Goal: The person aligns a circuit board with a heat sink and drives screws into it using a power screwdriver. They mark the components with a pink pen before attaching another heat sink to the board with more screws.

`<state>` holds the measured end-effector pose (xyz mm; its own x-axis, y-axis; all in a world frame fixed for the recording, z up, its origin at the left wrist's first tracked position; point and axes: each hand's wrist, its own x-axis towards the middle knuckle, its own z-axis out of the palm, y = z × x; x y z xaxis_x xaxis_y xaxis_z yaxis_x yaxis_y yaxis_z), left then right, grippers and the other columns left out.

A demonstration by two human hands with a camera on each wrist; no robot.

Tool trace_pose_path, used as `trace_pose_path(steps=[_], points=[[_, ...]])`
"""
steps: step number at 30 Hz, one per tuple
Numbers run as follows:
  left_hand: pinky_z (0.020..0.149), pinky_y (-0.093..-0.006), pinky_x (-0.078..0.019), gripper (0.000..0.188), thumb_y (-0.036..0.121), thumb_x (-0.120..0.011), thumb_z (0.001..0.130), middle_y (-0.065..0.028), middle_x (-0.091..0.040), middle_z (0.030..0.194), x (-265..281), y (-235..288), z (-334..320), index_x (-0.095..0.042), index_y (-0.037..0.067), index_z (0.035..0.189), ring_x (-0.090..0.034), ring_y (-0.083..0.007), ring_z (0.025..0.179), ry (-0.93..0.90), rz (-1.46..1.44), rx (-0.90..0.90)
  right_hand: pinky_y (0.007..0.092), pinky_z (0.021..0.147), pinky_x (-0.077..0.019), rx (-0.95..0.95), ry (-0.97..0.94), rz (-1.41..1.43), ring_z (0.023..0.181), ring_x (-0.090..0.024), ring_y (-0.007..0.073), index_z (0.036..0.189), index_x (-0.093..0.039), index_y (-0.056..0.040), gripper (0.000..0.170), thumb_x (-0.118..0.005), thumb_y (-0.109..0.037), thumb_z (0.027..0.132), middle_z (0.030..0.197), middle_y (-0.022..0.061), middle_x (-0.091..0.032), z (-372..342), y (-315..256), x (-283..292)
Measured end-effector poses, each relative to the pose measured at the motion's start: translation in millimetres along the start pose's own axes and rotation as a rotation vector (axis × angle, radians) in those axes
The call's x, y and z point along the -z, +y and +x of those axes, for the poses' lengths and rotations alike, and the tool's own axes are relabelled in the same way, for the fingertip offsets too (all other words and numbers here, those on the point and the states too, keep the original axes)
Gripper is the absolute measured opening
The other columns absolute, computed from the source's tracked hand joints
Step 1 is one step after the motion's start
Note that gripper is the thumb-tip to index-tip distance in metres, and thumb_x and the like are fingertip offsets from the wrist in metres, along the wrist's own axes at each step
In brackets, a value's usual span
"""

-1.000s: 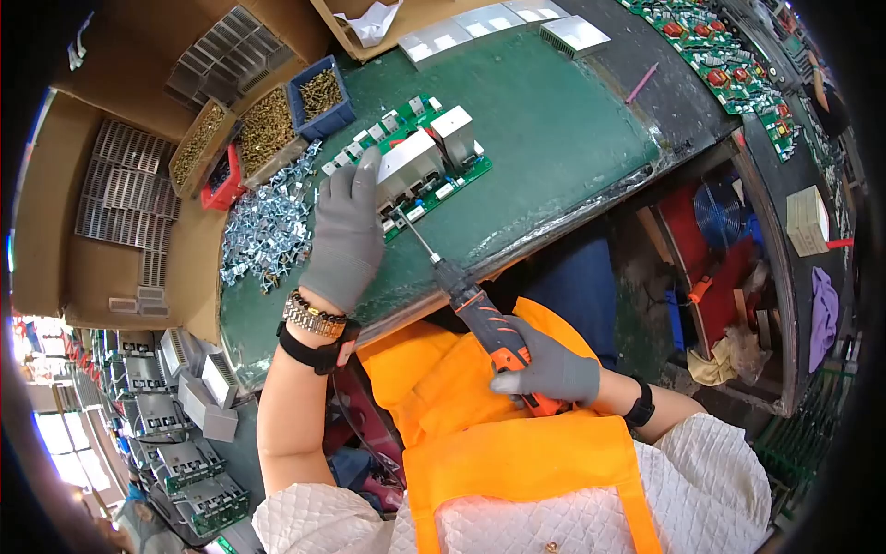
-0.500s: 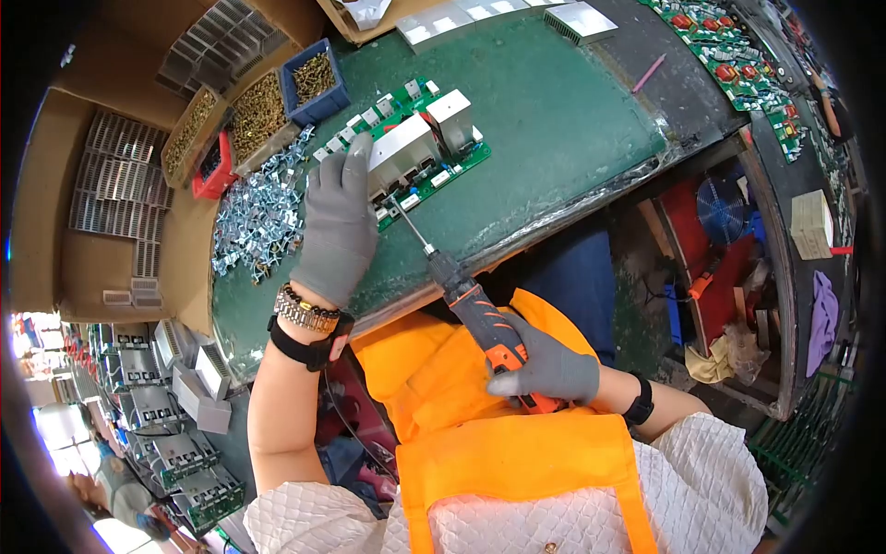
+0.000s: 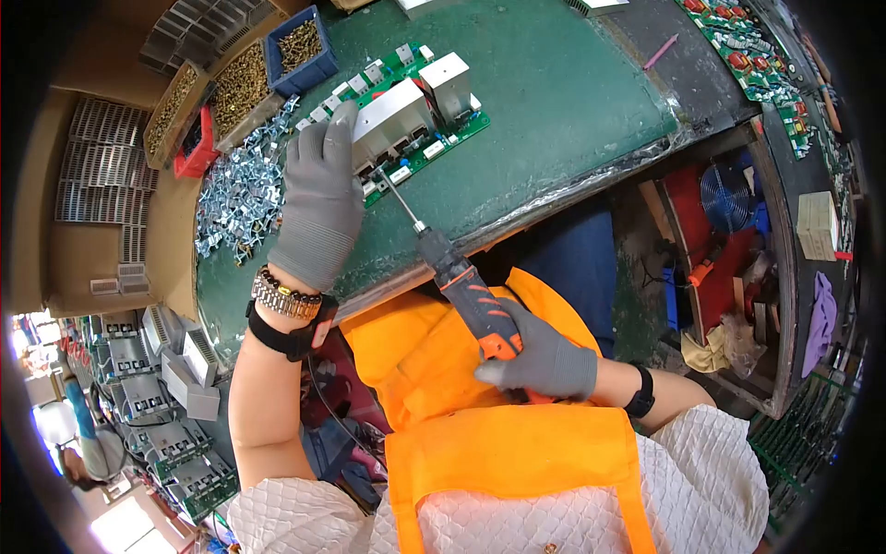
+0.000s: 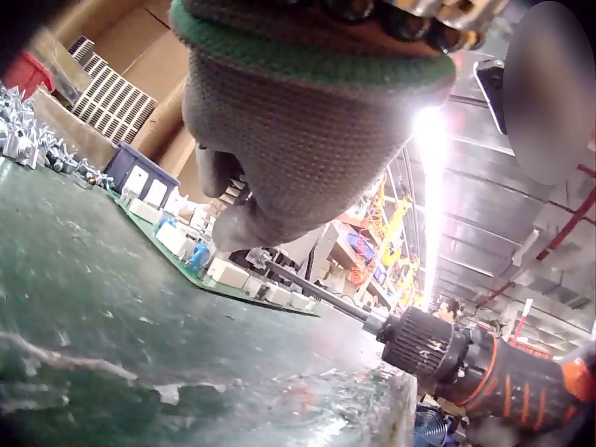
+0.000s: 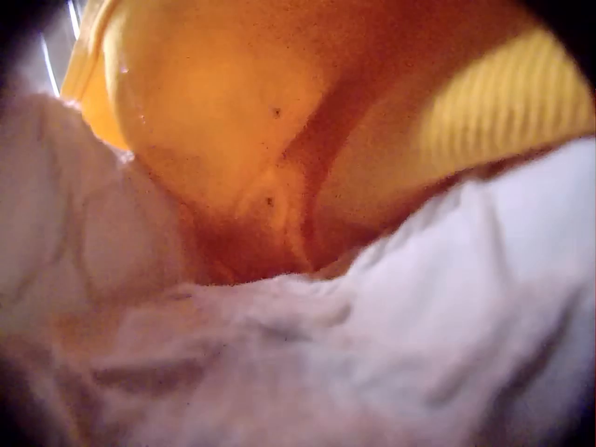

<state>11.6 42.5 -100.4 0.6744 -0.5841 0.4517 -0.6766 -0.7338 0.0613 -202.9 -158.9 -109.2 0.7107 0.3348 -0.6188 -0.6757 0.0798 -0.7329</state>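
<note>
A green circuit board (image 3: pixel 477 122) carrying two silvery heat sinks (image 3: pixel 394 118) lies on the green bench. My gloved left hand (image 3: pixel 318 198) holds its left end, fingers over the heat sink and thumb on the near side. In my gloved right hand (image 3: pixel 544 362) is a black-and-orange power screwdriver (image 3: pixel 466 291), gripped by its body. The long bit (image 3: pixel 401 203) points at the near edge of the board. Seen from the left wrist, the bit's tip meets the board's parts right beside the left thumb (image 4: pixel 244 228). Only apron and white cloth fill the right wrist view.
Loose metal clips (image 3: pixel 242 189) are heaped left of the left hand. Behind them stand a blue bin (image 3: pixel 300 51) of brass screws, more screw boxes and a red bin (image 3: pixel 196 148). A carton (image 3: pixel 166 212) holds finned metal parts. More circuit boards (image 3: pixel 752 69) lie far right.
The head view has shifted, so the bench things appear farther up, with the bins and left hand farther left. Left hand, screwdriver and board keep nearly the same places relative to each other.
</note>
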Motion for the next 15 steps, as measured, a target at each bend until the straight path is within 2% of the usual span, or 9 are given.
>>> trace_pose_path(steps=[2,3,5,8,11,15], points=[[0.09,-0.0485,-0.0482,0.078,-0.012,-0.062,0.066,-0.0198,-0.054,0.111,-0.7,-2.1,-0.6,-0.044,0.007,0.139,-0.055,-0.0394,0.1,-0.004,-0.007,-0.009,0.0267,0.057,-0.0501,-0.052,-0.125,0.183,0.064,-0.057,0.0101,0.125,-0.041,-0.0073,0.056,-0.072,-0.01,0.079,0.083,0.0018,-0.056,1.3,-0.1,3.7],[0.09,-0.0485,-0.0482,0.078,-0.012,-0.062,0.066,-0.0198,-0.054,0.111,-1.3,-3.3,-0.1,-0.044,0.007,0.139,-0.055,-0.0394,0.1,0.0,-0.002,-0.008,0.0267,0.057,-0.0501,-0.048,-0.129,0.179,0.064,-0.057,0.0101,0.125,-0.041,-0.0073,0.056,-0.072,-0.01,0.079,0.083,0.0018,-0.056,1.8,0.3,5.1],[0.096,-0.0468,-0.0456,0.081,-0.011,-0.062,0.064,-0.022,-0.052,0.114,-1.6,-4.8,-0.7,-0.042,0.008,0.141,-0.052,-0.0402,0.108,-0.049,-0.002,0.01,0.0273,0.058,-0.0502,-0.039,-0.186,0.287,0.064,-0.058,0.0099,0.123,-0.044,-0.0063,0.055,-0.076,-0.015,0.078,0.083,0.0023,-0.058,0.9,2.2,6.0],[0.096,-0.0473,-0.0454,0.082,-0.01,-0.063,0.064,-0.0217,-0.052,0.114,-3.4,-6.6,-0.7,-0.042,0.007,0.141,-0.052,-0.0399,0.107,-0.047,0.019,0.009,0.0274,0.058,-0.0496,-0.049,-0.215,0.285,0.064,-0.057,0.0104,0.122,-0.042,-0.0092,0.051,-0.071,-0.011,0.08,0.082,0.0016,-0.056,1.5,-0.9,6.9],[0.095,-0.0475,-0.0457,0.083,-0.009,-0.064,0.063,-0.0212,-0.053,0.114,-2.2,-3.8,-0.4,-0.042,0.008,0.141,-0.052,-0.0397,0.107,-0.049,0.018,0.027,0.0279,0.058,-0.0497,-0.038,-0.213,0.241,0.064,-0.058,0.011,0.126,-0.041,-0.0096,0.055,-0.07,-0.012,0.081,0.082,0.002,-0.056,3.4,4.1,7.7],[0.088,-0.0488,-0.0483,0.079,-0.011,-0.063,0.066,-0.021,-0.054,0.112,-2.9,-4.9,-0.9,-0.042,0.008,0.14,-0.055,-0.04,0.098,-0.023,0.039,-0.013,0.0274,0.056,-0.0505,-0.018,-0.173,0.28,0.063,-0.058,0.0101,0.121,-0.044,-0.0073,0.053,-0.075,-0.015,0.079,0.081,0.002,-0.058,-0.3,1.5,6.4]])
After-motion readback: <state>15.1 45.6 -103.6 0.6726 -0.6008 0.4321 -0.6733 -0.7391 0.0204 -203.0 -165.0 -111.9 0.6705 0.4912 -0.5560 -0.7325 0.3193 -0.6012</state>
